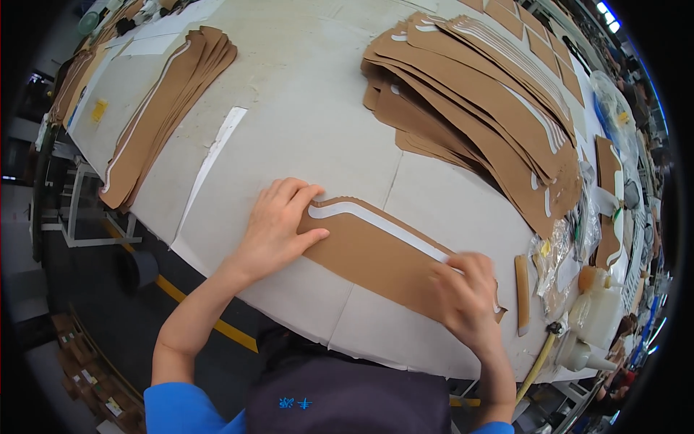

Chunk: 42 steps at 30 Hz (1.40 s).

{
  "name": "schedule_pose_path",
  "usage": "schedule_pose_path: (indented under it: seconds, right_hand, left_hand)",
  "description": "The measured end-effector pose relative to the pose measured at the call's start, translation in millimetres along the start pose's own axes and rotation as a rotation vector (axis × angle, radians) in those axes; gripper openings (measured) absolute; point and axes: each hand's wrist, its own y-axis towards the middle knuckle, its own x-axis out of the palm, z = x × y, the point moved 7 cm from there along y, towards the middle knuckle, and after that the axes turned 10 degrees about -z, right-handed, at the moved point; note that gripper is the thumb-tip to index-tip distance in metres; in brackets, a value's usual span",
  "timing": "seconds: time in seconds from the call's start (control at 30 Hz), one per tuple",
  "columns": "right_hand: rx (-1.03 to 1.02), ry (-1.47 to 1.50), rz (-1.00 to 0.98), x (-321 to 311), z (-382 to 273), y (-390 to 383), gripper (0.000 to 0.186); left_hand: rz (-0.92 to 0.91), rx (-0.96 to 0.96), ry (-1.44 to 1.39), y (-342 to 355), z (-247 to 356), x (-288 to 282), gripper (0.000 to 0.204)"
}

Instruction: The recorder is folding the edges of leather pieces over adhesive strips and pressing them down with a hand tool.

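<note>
A long brown cut piece [369,253] lies flat on the pale table [303,130] in front of me, with a white strip [383,223] running along its far edge. My left hand [278,220] presses flat on the piece's left end, fingers spread over the curved start of the strip. My right hand [466,289] rests on the piece's right end, fingers bent down onto the strip there. Whether the right fingers pinch the strip is hidden.
A large fanned pile of similar brown pieces [477,101] lies at the back right. Another stack [170,108] sits at the left. A loose white strip [213,159] lies between. Plastic bottles [596,318], a brush [522,293] and clear bags [560,253] crowd the right edge.
</note>
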Motion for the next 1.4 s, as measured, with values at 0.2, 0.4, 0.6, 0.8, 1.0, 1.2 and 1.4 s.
schedule_pose_path:
  seconds: [0.2, 0.4, 0.6, 0.8, 1.0, 1.2, 1.4]
  right_hand:
    - [-0.293, 0.076, -0.010, 74.2, -24.2, 122.0, 0.030]
    - [-0.237, 0.291, -0.277, 105.7, -20.4, 157.3, 0.011]
    - [-0.176, 0.320, -0.172, 103.0, -18.6, 154.7, 0.007]
    - [-0.163, 0.369, -0.190, 101.7, -20.6, 158.9, 0.011]
    - [-0.177, 0.369, -0.234, 103.3, -18.1, 157.1, 0.016]
    - [-0.206, 0.380, -0.234, 103.6, -16.7, 155.9, 0.019]
    - [-0.263, 0.370, -0.265, 103.0, -12.5, 156.7, 0.023]
  left_hand:
    - [-0.230, 0.034, 0.037, 17.2, -10.0, 3.6, 0.040]
    - [0.118, -0.005, -0.220, 0.9, -34.1, -11.4, 0.029]
    - [0.312, 0.328, 0.228, -42.1, 7.8, 5.2, 0.025]
    - [0.391, 0.251, 0.111, -35.7, -6.1, 6.6, 0.026]
    - [0.295, 0.078, -0.198, -16.4, -23.2, -1.1, 0.017]
    - [0.028, 0.131, -0.207, 4.4, -31.7, -7.5, 0.013]
    - [-0.010, 0.181, -0.153, 9.3, -41.0, -6.2, 0.008]
